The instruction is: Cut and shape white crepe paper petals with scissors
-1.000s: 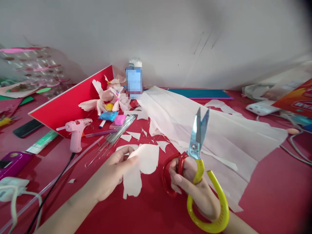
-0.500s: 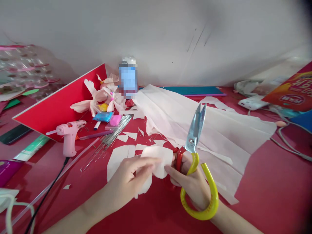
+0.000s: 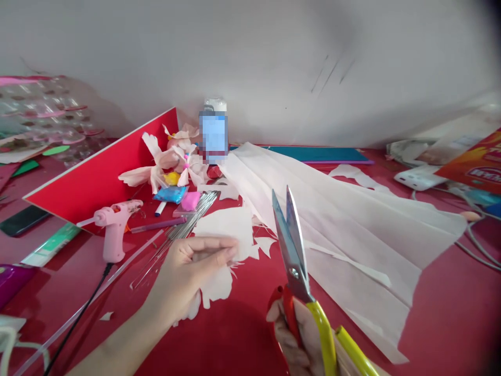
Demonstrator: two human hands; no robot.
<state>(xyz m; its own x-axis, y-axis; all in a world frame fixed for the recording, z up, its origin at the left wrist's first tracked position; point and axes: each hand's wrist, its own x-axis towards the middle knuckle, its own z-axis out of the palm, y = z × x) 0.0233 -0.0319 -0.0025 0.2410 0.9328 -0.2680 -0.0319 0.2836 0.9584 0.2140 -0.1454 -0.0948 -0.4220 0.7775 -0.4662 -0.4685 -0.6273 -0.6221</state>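
Between thumb and fingers, my left hand (image 3: pixel 199 266) pinches a white paper piece (image 3: pixel 227 224) with curved cut edges. More cut white paper (image 3: pixel 217 290) hangs below that hand; I cannot tell whether it is one piece or several. My right hand (image 3: pixel 289 329) is wrapped round the scissors (image 3: pixel 294 261), which have one red and one yellow handle. Their blades point up and stand a little apart, to the right of the paper and not touching it. A large white paper sheet (image 3: pixel 352 235) lies behind the scissors.
A pink glue gun (image 3: pixel 116 230) stands at left beside thin wires (image 3: pixel 195 219). Paper flowers (image 3: pixel 160 162) lean by a red board (image 3: pixel 97 177). A phone (image 3: pixel 214 136) is upright at the back. Clay packets (image 3: pixel 170 195), a cable (image 3: pixel 477 240) and paper scraps (image 3: pixel 265 245) lie around.
My right hand has let go of the paper and moved down with the scissors, whose blades have spread slightly. My left hand has shifted left, still pinching the paper.
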